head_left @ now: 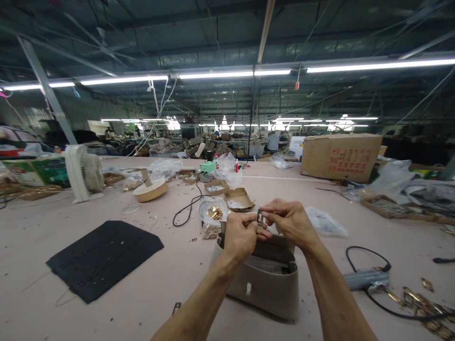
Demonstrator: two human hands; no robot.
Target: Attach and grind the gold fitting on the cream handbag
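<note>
Clasp: as it is pinched between both hands, the small metal clasp is held just above the bag; prob. hard, light, slippery, best held by its edges.
L hand: left hand closed on clasp.
R hand: right hand pinched on clasp too.
Bag: grey bag, seems soft, set upright on table.
Table: pink table; black mat at left.
Room: big workshop, strip lights.

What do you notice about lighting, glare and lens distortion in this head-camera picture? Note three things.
Head view: the ceiling tube lights glare white and bow into a curve, a wide-lens effect; the table is evenly lit with only soft shadows; both hands and the small metal piece between them look slightly soft, while the far hall blurs into clutter.
</note>
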